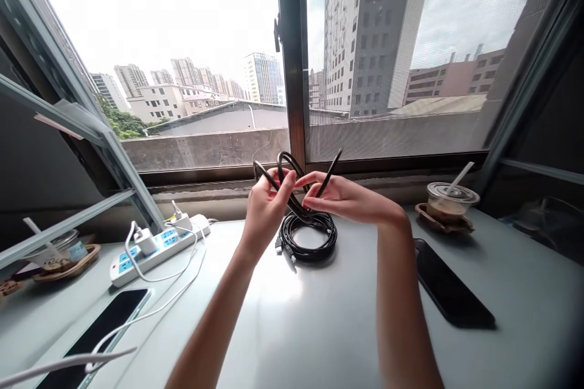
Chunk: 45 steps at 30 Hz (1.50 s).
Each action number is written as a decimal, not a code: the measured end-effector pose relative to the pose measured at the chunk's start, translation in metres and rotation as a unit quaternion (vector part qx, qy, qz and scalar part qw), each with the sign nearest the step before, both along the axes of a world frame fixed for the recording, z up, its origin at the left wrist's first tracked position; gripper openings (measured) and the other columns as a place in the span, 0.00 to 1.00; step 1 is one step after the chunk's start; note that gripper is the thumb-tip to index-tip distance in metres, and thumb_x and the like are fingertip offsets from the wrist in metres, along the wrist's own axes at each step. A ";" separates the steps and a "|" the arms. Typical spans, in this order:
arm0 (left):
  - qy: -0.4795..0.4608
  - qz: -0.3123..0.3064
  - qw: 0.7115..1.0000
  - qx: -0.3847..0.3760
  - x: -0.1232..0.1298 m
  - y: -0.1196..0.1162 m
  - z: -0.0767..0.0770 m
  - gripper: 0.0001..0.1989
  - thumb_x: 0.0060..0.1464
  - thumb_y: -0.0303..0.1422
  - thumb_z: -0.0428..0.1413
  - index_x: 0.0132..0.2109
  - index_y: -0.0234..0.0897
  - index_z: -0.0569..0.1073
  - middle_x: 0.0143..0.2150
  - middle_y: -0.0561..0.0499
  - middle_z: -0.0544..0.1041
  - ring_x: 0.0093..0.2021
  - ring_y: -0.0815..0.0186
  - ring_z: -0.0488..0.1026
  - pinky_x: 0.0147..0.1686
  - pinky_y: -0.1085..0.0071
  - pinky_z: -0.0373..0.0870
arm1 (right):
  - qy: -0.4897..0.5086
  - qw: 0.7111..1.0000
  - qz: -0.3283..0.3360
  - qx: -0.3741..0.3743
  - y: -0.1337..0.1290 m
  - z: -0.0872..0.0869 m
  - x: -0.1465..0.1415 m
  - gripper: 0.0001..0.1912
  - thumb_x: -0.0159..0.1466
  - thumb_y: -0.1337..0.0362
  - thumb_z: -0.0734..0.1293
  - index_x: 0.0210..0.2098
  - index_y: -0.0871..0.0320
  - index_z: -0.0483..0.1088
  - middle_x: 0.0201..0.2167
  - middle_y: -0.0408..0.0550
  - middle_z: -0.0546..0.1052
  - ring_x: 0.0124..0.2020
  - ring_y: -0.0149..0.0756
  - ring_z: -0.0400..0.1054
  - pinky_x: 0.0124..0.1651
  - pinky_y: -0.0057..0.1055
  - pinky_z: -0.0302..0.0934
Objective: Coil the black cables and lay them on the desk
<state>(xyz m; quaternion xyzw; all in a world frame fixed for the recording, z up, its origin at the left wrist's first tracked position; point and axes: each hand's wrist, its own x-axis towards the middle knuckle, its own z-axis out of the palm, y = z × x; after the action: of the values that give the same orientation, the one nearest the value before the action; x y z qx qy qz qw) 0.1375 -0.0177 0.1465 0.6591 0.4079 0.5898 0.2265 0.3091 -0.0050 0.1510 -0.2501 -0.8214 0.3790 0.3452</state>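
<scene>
Both hands are raised above the table with a black cable bent into loose loops between them. My left hand is closed around part of the loops, thumb on top. A strand of the same cable is pinched in the fingers of my right hand, and a stiff length of it sticks up past them. Just below the hands, a coiled black cable lies on the table, with its plugs at the coil's left side. Whether the held cable joins this coil is hidden.
A white power strip with chargers and white cords stands at left, near a phone. On the right are another phone and a lidded drink cup on a brown holder. Another cup sits far left. A window backs the table.
</scene>
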 end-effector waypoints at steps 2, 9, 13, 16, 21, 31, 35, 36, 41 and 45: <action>0.040 0.091 0.993 0.056 0.002 -0.003 -0.001 0.12 0.54 0.41 0.54 0.36 0.35 0.71 0.30 0.52 0.73 0.32 0.68 0.70 0.36 0.73 0.64 | 0.047 0.999 -0.025 0.002 0.001 0.002 -0.001 0.20 0.64 0.54 0.61 0.50 0.61 0.64 0.32 0.47 0.74 0.35 0.32 0.71 0.38 0.29 0.65; 0.043 0.134 0.979 0.145 -0.007 -0.002 0.003 0.10 0.57 0.38 0.52 0.36 0.36 0.69 0.29 0.52 0.73 0.28 0.70 0.70 0.30 0.74 0.65 | 0.241 0.959 -0.146 0.029 0.004 0.008 -0.005 0.15 0.61 0.58 0.64 0.44 0.57 0.68 0.36 0.46 0.75 0.36 0.32 0.73 0.35 0.27 0.68; 0.044 0.158 0.976 0.145 -0.025 0.008 0.006 0.11 0.56 0.40 0.54 0.37 0.36 0.70 0.28 0.52 0.73 0.28 0.70 0.70 0.29 0.74 0.65 | 0.324 0.936 -0.135 0.016 -0.001 0.009 0.005 0.20 0.57 0.62 0.67 0.49 0.49 0.68 0.40 0.41 0.74 0.28 0.26 0.70 0.28 0.24 0.68; 0.015 0.140 0.980 0.141 -0.037 0.013 0.008 0.12 0.55 0.42 0.54 0.39 0.36 0.70 0.26 0.53 0.72 0.27 0.71 0.70 0.29 0.74 0.65 | 0.319 0.940 -0.120 0.007 -0.007 0.010 0.016 0.17 0.57 0.60 0.68 0.46 0.47 0.71 0.41 0.41 0.73 0.19 0.21 0.63 0.13 0.20 0.56; 0.005 0.121 0.981 0.150 -0.046 0.015 0.013 0.12 0.59 0.42 0.50 0.39 0.37 0.71 0.23 0.55 0.70 0.25 0.72 0.68 0.30 0.74 0.65 | 0.311 0.940 -0.142 0.006 -0.009 0.008 0.022 0.18 0.59 0.52 0.66 0.49 0.45 0.70 0.40 0.42 0.73 0.15 0.18 0.57 0.09 0.19 0.41; 0.006 0.104 0.979 0.177 -0.038 0.010 0.014 0.18 0.61 0.46 0.44 0.37 0.38 0.70 0.15 0.58 0.66 0.14 0.73 0.63 0.16 0.74 0.59 | 0.319 0.946 -0.043 -0.031 -0.002 0.009 0.019 0.28 0.60 0.38 0.55 0.32 0.49 0.77 0.34 0.44 0.74 0.12 0.18 0.50 0.09 0.22 0.34; -0.020 0.109 0.972 0.208 -0.032 0.005 0.014 0.17 0.61 0.45 0.46 0.33 0.38 0.70 0.14 0.59 0.65 0.12 0.75 0.62 0.15 0.75 0.57 | 0.291 0.954 -0.002 -0.075 0.005 0.007 0.022 0.39 0.60 0.35 0.47 0.15 0.54 0.72 0.23 0.46 0.71 0.08 0.17 0.45 0.09 0.23 0.37; -0.026 0.118 0.967 0.225 -0.031 0.004 0.014 0.18 0.61 0.45 0.46 0.30 0.38 0.70 0.13 0.58 0.65 0.12 0.76 0.61 0.14 0.75 0.56 | 0.268 0.960 -0.006 -0.084 0.007 0.007 0.023 0.38 0.61 0.36 0.49 0.17 0.55 0.74 0.23 0.46 0.72 0.09 0.18 0.46 0.09 0.23 0.39; -0.051 0.143 0.953 0.263 -0.030 0.006 0.009 0.26 0.60 0.46 0.46 0.19 0.36 0.65 0.12 0.58 0.61 0.11 0.77 0.58 0.11 0.74 0.51 | 0.189 0.972 -0.052 -0.132 0.010 0.006 0.019 0.28 0.64 0.44 0.56 0.47 0.59 0.74 0.38 0.53 0.78 0.17 0.22 0.63 0.10 0.20 0.43; -0.043 0.118 0.965 0.231 -0.027 0.005 0.006 0.26 0.59 0.47 0.47 0.18 0.37 0.63 0.12 0.59 0.59 0.11 0.78 0.57 0.10 0.75 0.48 | 0.192 0.966 -0.095 -0.143 0.010 0.009 0.014 0.22 0.68 0.55 0.55 0.57 0.59 0.63 0.45 0.53 0.76 0.27 0.26 0.71 0.12 0.17 0.51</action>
<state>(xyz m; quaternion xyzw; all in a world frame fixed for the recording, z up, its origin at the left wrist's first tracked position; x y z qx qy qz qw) 0.1103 -0.0127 0.1529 0.6145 0.3251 0.7187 0.0141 0.3227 0.0047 0.1597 -0.2965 -0.6494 0.4989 0.4913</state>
